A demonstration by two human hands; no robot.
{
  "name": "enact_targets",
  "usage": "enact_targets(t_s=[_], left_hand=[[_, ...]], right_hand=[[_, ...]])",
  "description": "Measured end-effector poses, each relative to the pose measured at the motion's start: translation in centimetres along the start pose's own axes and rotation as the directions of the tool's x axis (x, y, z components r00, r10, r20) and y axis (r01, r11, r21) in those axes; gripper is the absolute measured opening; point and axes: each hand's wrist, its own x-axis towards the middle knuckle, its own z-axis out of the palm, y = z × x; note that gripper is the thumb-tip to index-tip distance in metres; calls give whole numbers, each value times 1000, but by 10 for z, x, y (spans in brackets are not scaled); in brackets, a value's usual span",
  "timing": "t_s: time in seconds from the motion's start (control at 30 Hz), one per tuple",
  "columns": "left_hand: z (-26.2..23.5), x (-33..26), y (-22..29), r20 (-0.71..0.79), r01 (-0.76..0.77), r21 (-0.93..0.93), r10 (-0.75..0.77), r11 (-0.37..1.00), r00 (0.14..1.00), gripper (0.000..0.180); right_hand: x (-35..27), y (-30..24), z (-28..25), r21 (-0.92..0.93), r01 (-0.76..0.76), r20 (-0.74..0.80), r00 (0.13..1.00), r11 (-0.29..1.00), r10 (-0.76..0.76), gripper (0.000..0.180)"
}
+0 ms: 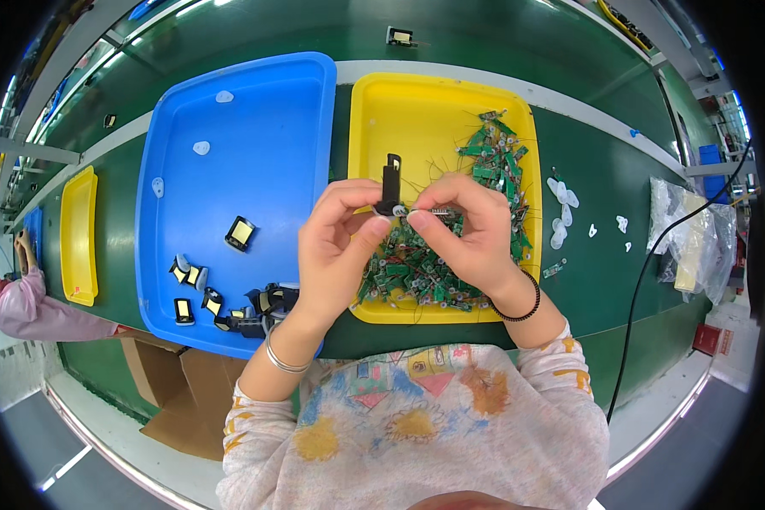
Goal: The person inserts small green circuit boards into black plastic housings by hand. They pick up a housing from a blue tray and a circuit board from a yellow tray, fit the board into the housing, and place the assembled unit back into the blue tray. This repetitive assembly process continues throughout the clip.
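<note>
Above the near part of the yellow tray [382, 85], my two hands meet fingertip to fingertip. My left hand [342, 234] pinches a black plastic housing [391, 183], which stands upright with its narrow end away from me. Between thumb and finger, my right hand [472, 225] grips a small circuit board [438, 211] close against the housing's lower end. A small round whitish part [399, 210] shows where the two meet. Below the hands, many green circuit boards [416, 276] with thin wires are heaped in the yellow tray.
A blue tray [229, 76] on the left holds several black housings [240, 233] and white plastic pieces [201, 148]. More white pieces [561, 204] and plastic bags [697, 229] lie right. A black cable [642, 285] hangs there. A co-worker [51, 302] sits far left by another yellow tray [78, 238].
</note>
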Motion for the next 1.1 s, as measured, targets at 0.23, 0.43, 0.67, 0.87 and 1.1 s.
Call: enact_targets(t_s=[0.23,0.43,0.67,0.87,1.1], left_hand=[[2,-3,-3,39,-40,91,37,995,999,21],[3,-4,-2,13,-41,116,40,992,999,22],[3,-4,0,10,-74,191,73,979,997,21],[4,-4,-1,9,-50,144,49,988,999,20],[3,-4,-2,28,-70,86,68,994,997,18]], right_hand=[[-4,4,2,4,-24,-19,1000,1000,24,10],[-3,0,0,-45,-32,13,999,998,33,10],[-4,-2,1,-67,-29,10,1000,997,30,11],[-5,1,2,-176,100,-20,994,979,-106,12],[-5,2,5,-218,195,-4,980,956,-200,12]])
